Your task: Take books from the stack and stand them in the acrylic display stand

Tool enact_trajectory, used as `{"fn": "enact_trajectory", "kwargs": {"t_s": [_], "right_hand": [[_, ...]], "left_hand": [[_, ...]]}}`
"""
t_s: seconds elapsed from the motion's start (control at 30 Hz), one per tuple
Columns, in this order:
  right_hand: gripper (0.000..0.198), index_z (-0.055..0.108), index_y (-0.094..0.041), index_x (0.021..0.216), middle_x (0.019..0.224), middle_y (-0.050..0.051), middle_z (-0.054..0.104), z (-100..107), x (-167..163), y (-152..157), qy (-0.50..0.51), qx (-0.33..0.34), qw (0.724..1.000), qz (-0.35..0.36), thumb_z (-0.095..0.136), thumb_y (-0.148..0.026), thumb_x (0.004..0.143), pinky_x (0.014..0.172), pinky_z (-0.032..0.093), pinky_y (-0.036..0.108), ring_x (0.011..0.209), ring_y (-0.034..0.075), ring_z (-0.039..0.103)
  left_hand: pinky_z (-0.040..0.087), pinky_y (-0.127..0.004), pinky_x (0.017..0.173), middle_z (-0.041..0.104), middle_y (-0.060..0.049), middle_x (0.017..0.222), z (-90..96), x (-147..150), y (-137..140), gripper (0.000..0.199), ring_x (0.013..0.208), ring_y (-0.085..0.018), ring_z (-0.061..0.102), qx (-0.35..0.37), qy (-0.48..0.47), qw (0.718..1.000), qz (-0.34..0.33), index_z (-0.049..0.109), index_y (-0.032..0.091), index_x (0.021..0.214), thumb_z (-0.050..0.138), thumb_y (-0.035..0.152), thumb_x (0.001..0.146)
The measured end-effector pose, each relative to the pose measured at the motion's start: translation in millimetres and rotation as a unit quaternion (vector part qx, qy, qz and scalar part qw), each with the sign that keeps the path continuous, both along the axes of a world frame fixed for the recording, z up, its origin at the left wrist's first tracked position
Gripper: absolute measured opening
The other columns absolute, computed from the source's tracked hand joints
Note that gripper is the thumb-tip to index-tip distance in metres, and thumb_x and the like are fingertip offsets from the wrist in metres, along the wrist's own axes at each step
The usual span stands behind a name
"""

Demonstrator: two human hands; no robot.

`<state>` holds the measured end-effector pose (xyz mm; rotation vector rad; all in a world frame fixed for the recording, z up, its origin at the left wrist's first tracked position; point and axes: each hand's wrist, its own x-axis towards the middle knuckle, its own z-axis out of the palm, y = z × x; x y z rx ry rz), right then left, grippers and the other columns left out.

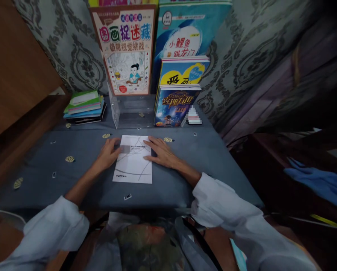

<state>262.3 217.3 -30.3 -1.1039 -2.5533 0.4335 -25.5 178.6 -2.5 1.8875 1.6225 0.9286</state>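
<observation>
A white booklet [134, 163] with grey line patterns and small print lies flat on the cloth-covered table. My left hand [109, 153] rests at its left edge, thumb and fingers apart. On the opposite side, my right hand [162, 152] reaches over the right edge, with fingers stretched out and the thumb spread below them on the cover. Neither hand is wrapped round the booklet. Behind it stands a clear display rack [131, 113], which holds a tall picture book [127, 52] on the left and a dark blue book [172, 107] at the lower right.
A stack of books [85, 107] lies at the back left of the table [86, 192]. A yellow-and-blue book [182, 71] and a teal book [185, 32] stand in the rack. A blurred-out small object [194, 116] is beside it. A blue cloth [318, 180] lies at the right.
</observation>
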Motion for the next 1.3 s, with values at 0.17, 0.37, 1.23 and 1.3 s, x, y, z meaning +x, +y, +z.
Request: {"fn": "enact_trajectory", "kwargs": {"t_s": [0.17, 0.37, 1.23, 1.3], "right_hand": [[0.076, 0.041, -0.021, 0.154, 0.163, 0.018, 0.034, -2, -1, -1, -0.007, 0.005, 1.0, 0.01, 0.057, -0.063, 0.093, 0.123, 0.022, 0.06, 0.152, 0.034, 0.029], [0.086, 0.036, -0.017, 0.156, 0.164, 0.02, 0.03, -4, -2, -1, 0.043, -0.024, 0.999, -0.003, 0.059, -0.066, 0.09, 0.124, 0.021, 0.058, 0.153, 0.035, 0.026], [0.058, 0.046, -0.015, 0.151, 0.158, 0.013, 0.045, 29, -95, -14, 0.071, -0.1, 0.97, 0.212, 0.032, -0.051, 0.107, 0.126, 0.026, 0.041, 0.15, 0.021, 0.036], [0.063, 0.044, -0.014, 0.152, 0.16, 0.014, 0.041, 28, -107, -6, 0.047, -0.113, 0.971, 0.206, 0.032, -0.055, 0.106, 0.126, 0.024, 0.04, 0.151, 0.022, 0.033]], "left_hand": [[0.064, -0.039, 0.077, 0.066, -0.01, 0.118, 6.0, -7, 15, 0.036, 0.111, -0.026, 0.068, -0.154, -0.255, 0.952, 0.068, 0.059, 0.023, 0.116, 0.07, 0.032, 0.082], [0.06, -0.031, 0.064, 0.074, -0.007, 0.083, 16.4, 11, 8, 0.027, 0.073, -0.019, 0.072, -0.309, -0.345, 0.886, -0.016, 0.067, 0.017, 0.093, 0.078, 0.031, 0.072], [0.041, -0.049, 0.114, 0.074, -0.009, 0.111, -4.4, 3, -57, 0.023, 0.114, -0.026, 0.066, 0.018, 0.143, 0.971, -0.19, 0.065, 0.02, 0.106, 0.048, 0.034, 0.099], [0.046, -0.048, 0.11, 0.074, -0.009, 0.111, -5.1, 6, -61, 0.024, 0.113, -0.027, 0.066, 0.025, 0.147, 0.973, -0.179, 0.065, 0.02, 0.109, 0.051, 0.035, 0.098]]}}
